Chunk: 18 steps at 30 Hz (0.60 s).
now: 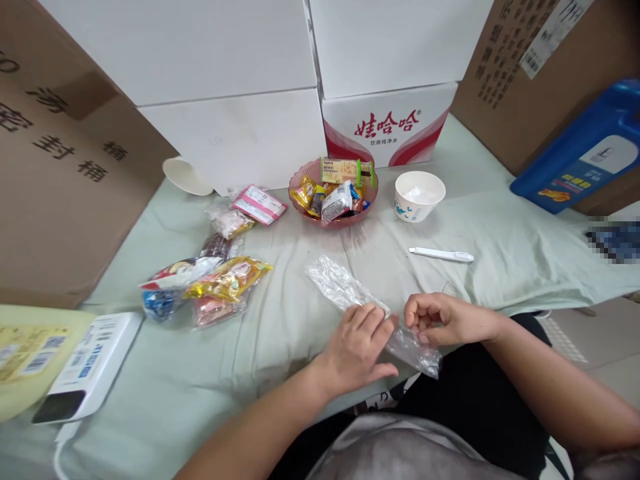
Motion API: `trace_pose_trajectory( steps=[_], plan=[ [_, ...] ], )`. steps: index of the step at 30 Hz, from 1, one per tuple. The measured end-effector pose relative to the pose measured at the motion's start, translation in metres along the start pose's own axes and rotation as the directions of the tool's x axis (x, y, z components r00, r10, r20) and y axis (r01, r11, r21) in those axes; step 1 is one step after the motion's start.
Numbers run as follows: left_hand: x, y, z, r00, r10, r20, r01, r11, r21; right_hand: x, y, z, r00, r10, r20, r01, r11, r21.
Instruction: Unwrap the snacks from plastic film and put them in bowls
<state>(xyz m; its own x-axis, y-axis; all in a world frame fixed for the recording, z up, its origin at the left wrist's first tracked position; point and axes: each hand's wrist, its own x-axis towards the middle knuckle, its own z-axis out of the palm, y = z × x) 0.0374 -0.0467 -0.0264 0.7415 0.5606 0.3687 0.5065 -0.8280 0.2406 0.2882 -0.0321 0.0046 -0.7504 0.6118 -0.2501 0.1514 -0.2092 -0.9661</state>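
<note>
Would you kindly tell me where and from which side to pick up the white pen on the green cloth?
Pinch the white pen at mid-barrel, coming straight down from above. It lies flat on the green cloth, long axis left to right, bare cloth along both sides, so a pinch across its narrow width likely holds best.

Both hands work one clear plastic bag (345, 288) on the green cloth (280, 333) — left hand (357, 347) pressing flat, right hand (440, 319) pinching its edge.
</note>
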Motion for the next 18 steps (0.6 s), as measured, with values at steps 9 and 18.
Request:
trace_pose_trajectory(
  steps=[9, 18],
  plan=[
    [0.0, 0.017, -0.01, 0.977, -0.212, 0.016, 0.185, 0.812, -0.554, 0.012, 0.002, 0.003, 0.903, -0.429, -0.015, 0.253, 0.559, -0.79],
    [0.011, -0.032, -0.005, 0.692, -0.72, -0.054, 0.637, 0.644, -0.424, 0.022, -0.001, 0.014, 0.924, -0.383, 0.014, 0.217, 0.493, -0.843]
  ],
)
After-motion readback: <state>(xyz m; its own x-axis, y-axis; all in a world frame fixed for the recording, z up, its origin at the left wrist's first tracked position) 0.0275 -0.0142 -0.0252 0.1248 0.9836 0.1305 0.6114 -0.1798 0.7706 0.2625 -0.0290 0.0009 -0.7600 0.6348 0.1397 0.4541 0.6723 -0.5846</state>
